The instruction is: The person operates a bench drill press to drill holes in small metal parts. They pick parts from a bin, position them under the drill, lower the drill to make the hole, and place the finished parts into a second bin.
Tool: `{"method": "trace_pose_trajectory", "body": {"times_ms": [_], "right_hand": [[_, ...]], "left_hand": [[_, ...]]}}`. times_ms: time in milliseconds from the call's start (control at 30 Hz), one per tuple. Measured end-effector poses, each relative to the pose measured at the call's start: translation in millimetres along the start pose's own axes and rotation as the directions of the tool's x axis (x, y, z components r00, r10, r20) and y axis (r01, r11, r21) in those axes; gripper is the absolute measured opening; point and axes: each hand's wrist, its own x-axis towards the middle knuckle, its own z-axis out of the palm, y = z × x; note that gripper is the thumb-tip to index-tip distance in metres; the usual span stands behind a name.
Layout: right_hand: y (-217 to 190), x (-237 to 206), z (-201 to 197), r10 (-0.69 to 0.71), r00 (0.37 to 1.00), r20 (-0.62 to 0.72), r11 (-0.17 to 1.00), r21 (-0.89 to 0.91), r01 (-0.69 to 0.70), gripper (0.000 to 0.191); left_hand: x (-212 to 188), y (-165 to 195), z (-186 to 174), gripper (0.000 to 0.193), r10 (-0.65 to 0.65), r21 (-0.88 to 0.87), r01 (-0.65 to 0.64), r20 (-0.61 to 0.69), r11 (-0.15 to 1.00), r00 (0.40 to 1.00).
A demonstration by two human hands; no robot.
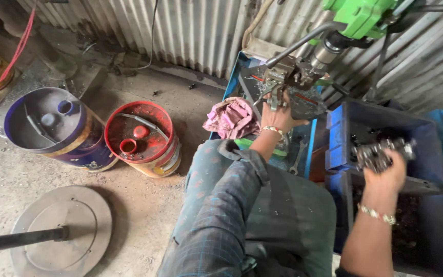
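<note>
- Head view, looking down: the left hand (pixel 278 117) is up at the drill press (pixel 357 18), fingers on a small metal part (pixel 275 90) sitting in the clamp (pixel 288 77) under the spindle. Its grip looks closed on that part, though the fingertips are mostly hidden behind the metal.
- The right hand (pixel 385 172) is over the blue crate (pixel 337 138) on the right, grip closed on a dark, greasy metal piece (pixel 380 153). It's a bit blurred, so I can't say exactly what shape it is.
- So one part is at the clamp and one is in the air above the crate. My read is this is the swap step: the piece under the drill is being seated or pulled, and the next one is ready in the other hand.
- As I see it, the next move needs the clamp spot freed up before the right-hand piece can go in, and fingers kept well away from the spindle.
- A pink rag (pixel 230 118) lies just left of the left wrist, on the edge of a blue tray (pixel 232 77). A wrench (pixel 299 154) lies below the clamp, near the knee.
- Further out on the floor (pixel 144 215): a red drum (pixel 142 138) and a blue drum (pixel 52 125) side by side, plus a round steel base plate (pixel 62 231) with a pole. Corrugated sheet wall (pixel 190 31) behind it all.
</note>
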Motion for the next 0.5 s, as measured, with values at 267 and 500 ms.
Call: {"method": "trace_pose_trajectory", "body": {"times_ms": [267, 500], "right_hand": [[155.4, 6.3, 176.1, -0.271, 0.954, 0.126, 0.962, 0.079, 0.262, 0.054], [213.0, -4.0, 199.5, -0.487, 0.863, 0.136, 0.859, -0.108, 0.501, 0.067]], "left_hand": [[1.4, -14.2, -2.4, 0.134, 0.024, -0.131, -0.031, -0.058, 0.991, 0.998], [7.7, -20.2, 22.9, 0.085, 0.034, -0.167, -0.051, -0.107, 0.985, 0.994]]}}
